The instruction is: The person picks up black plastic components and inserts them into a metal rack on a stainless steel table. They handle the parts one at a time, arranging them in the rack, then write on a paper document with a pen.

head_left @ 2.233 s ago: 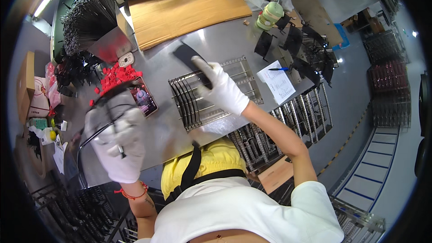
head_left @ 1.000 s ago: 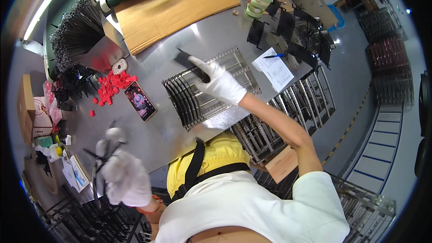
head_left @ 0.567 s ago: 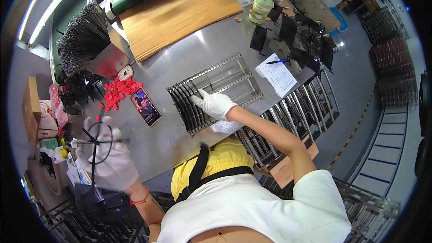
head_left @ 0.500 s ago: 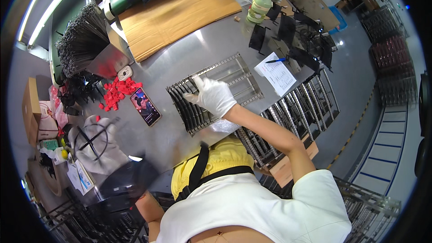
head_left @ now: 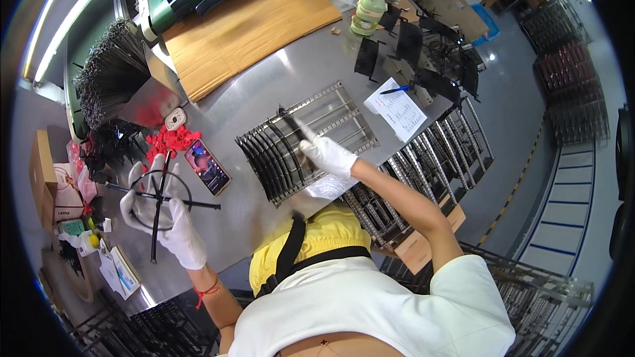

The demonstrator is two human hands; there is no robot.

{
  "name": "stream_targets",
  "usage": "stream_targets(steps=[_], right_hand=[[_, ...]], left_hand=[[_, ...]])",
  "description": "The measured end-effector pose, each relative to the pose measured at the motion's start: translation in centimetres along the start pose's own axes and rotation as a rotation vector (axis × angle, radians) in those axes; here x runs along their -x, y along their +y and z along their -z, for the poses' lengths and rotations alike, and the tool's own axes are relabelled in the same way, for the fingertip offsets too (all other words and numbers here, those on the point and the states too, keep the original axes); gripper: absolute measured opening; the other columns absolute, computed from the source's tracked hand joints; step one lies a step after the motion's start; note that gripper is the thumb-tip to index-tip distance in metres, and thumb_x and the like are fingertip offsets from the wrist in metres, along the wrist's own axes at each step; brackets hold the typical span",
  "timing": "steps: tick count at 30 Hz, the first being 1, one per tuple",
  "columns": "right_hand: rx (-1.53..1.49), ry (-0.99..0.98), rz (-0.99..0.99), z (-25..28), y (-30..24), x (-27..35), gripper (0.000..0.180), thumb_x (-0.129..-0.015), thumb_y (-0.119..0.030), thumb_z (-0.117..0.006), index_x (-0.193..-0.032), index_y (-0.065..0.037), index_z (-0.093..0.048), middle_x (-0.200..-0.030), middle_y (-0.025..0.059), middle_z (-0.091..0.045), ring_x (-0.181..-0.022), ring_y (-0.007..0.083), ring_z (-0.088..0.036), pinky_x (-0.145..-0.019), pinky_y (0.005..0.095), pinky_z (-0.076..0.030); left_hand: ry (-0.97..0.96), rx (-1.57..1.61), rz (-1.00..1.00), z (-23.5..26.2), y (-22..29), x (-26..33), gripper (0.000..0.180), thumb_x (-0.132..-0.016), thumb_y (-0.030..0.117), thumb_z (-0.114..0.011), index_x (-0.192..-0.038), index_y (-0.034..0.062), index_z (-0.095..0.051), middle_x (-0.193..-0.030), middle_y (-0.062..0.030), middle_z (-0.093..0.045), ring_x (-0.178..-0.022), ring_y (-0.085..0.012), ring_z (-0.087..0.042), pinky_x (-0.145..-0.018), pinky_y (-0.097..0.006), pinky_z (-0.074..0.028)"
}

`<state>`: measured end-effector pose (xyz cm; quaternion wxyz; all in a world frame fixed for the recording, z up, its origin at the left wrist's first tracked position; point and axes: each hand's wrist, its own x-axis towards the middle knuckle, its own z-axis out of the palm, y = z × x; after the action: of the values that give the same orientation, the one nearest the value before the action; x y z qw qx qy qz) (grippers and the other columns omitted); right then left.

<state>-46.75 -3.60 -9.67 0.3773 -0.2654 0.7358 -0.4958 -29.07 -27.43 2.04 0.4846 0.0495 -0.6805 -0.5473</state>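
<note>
At the left of the table, my white-gloved left hand (head_left: pixel 177 230) holds a black cross-shaped frame with a ring (head_left: pixel 159 197), its fingers curled behind the bars. Near the middle, my gloved right hand (head_left: pixel 329 157) reaches over a flat metal rack (head_left: pixel 344 133). Its thumb and index finger are closed on a curved black strip (head_left: pixel 286 123), though the grip is partly hidden. Several similar curved black strips (head_left: pixel 263 165) stand side by side in the rack's left part.
A phone (head_left: pixel 207 167) and red plastic pieces (head_left: pixel 173 139) lie between my left hand and the rack. Cardboard (head_left: pixel 251 33) covers the far side. Black metal parts (head_left: pixel 410 43), a green cup (head_left: pixel 368 14) and a paper sheet (head_left: pixel 402 116) with a pen are at right.
My right hand has shifted rightward along the rack, away from the packed strips. My left hand, smeared before, now shows clearly with the frame; the dark blur by its forearm has gone.
</note>
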Motion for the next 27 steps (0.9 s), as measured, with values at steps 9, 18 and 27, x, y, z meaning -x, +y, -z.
stream_targets(steps=[9, 18, 27], right_hand=[[0.707, -0.033, -0.036, -1.9, -0.3, -1.3, 0.054, -0.102, -0.04, -0.038, -0.131, 0.006, -0.047, -0.108, 0.0319, -0.067, -0.086, 0.0397, -0.07, -0.077, 0.0489, -0.055], [-0.671, -0.023, 0.205, -0.7, -7.8, 1.8, 0.038, -0.098, -0.025, -0.062, -0.129, -0.003, -0.061, -0.09, 0.0011, -0.069, -0.076, 0.0116, -0.064, -0.071, 0.0265, -0.054], [-0.805, 0.631, 0.333, 29.6, -4.7, 5.6, 0.025, -0.102, -0.034, -0.057, -0.107, -0.009, -0.056, -0.096, 0.0074, -0.064, -0.076, 0.0132, -0.06, -0.064, 0.0254, -0.051]], left_hand=[[0.245, -0.044, 0.246, 2.3, -1.6, 3.1, 0.05, -0.088, -0.01, -0.055, -0.133, 0.0055, -0.038, -0.146, -0.022, -0.044, -0.129, -0.0404, -0.053, -0.104, -0.048, -0.047], [-0.059, 0.076, 0.399, -5.6, -2.0, 4.8, 0.051, -0.083, -0.017, -0.042, -0.124, 0.0123, -0.037, -0.155, -0.0176, -0.029, -0.136, -0.0285, -0.043, -0.108, -0.037, -0.038], [-0.618, -0.142, 0.263, -12.2, -5.5, 5.5, 0.091, -0.074, -0.005, -0.065, -0.154, 0.0079, -0.025, -0.162, -0.0177, -0.024, -0.148, -0.0387, -0.028, -0.121, -0.05, -0.023]])
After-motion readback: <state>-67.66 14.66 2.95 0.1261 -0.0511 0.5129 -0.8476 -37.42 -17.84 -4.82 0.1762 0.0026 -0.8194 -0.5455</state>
